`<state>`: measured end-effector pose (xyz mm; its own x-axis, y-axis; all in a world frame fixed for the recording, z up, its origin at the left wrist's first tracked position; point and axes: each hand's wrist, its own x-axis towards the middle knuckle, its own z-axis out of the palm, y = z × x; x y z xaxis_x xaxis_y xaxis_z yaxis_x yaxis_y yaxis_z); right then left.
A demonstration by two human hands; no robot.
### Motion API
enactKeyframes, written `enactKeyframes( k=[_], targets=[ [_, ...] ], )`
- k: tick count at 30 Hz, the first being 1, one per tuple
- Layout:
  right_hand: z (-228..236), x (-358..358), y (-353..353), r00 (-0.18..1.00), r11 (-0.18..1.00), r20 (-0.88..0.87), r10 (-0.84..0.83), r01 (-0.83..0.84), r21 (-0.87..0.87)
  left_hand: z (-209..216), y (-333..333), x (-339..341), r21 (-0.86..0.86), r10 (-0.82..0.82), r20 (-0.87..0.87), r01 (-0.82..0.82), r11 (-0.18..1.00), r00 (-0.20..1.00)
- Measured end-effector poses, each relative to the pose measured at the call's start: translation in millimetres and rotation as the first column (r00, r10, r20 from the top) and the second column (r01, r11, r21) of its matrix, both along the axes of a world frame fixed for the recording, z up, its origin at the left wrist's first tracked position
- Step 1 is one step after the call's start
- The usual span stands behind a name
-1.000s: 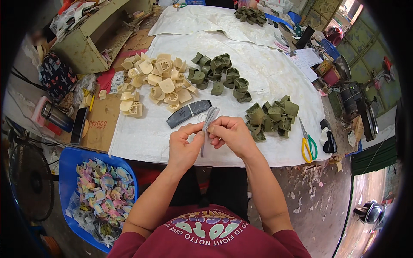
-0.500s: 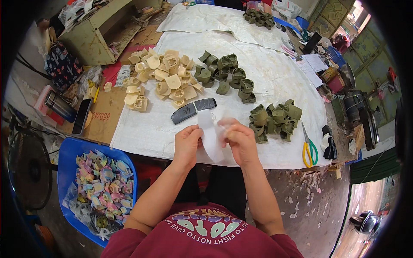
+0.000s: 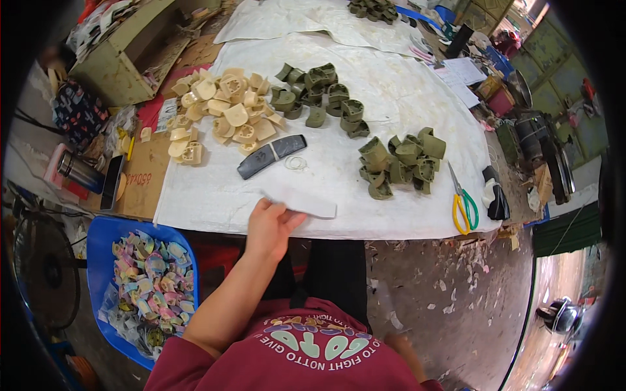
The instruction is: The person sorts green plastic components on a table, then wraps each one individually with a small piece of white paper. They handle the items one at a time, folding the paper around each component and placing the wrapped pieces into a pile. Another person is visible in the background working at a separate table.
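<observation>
My left hand (image 3: 267, 228) pinches a white strip stack (image 3: 303, 202), apparently paper, holding it flat just over the near edge of the cloth. Low beside my shirt, my right hand (image 3: 396, 341) is smeared by motion and its fingers cannot be made out. A blurred, pale translucent piece (image 3: 386, 301) shows just above it, over the floor. Beyond the strips lies a dark curved block (image 3: 259, 161) with a pale band round its middle. Next to this, a thin loose rubber band (image 3: 296, 163) rests on the cloth.
Cream plastic parts (image 3: 236, 115) and dark green parts (image 3: 319, 78) lie heaped on the white cloth (image 3: 417, 85), with more green parts (image 3: 399, 163) at right. Scissors (image 3: 463, 202) with yellow and green handles are near the right edge. A blue basket (image 3: 96, 260) of multicoloured pieces stands lower left.
My right hand has left the strips and dropped down to my right side. The left hand has lowered the strips toward the cloth. The loose rubber band now shows plainly on the cloth.
</observation>
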<state>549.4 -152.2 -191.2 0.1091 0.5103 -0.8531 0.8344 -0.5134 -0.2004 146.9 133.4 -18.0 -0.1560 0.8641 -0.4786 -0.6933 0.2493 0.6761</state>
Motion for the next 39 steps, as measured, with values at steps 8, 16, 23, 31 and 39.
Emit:
enactKeyframes(
  k=[8, 16, 23, 31, 39],
  targets=[
    [-48, -45, 76, 0.960, 0.967, 0.201, 0.196, -0.223, 0.120, 13, -1, -41, -0.020, -0.159, -0.310, 0.161, 0.987, 0.937],
    [97, -85, 199, 0.952, 0.709, -0.255, -0.171, 0.299, 0.639, 3, -12, -59, 0.171, 0.175, -0.984, 0.200, 0.965, -0.006],
    [92, -90, 157, 0.998, 0.653, -0.058, -0.032, 0.064, 0.754, 13, -5, -55, 0.163, 0.410, -0.896, 0.731, 0.663, -0.173],
    [158, -145, 173, 0.931, 0.490, -0.360, 0.054, 0.289, 0.823, 7, 6, -41, 0.129, 0.411, -0.873, 0.691, 0.711, -0.261],
    [178, -257, 259, 0.836, 0.201, -0.088, 0.541, -0.027, 0.979, 4, 16, -43, 0.094, 0.360, -0.896, 0.679, 0.728, -0.261]
  ],
)
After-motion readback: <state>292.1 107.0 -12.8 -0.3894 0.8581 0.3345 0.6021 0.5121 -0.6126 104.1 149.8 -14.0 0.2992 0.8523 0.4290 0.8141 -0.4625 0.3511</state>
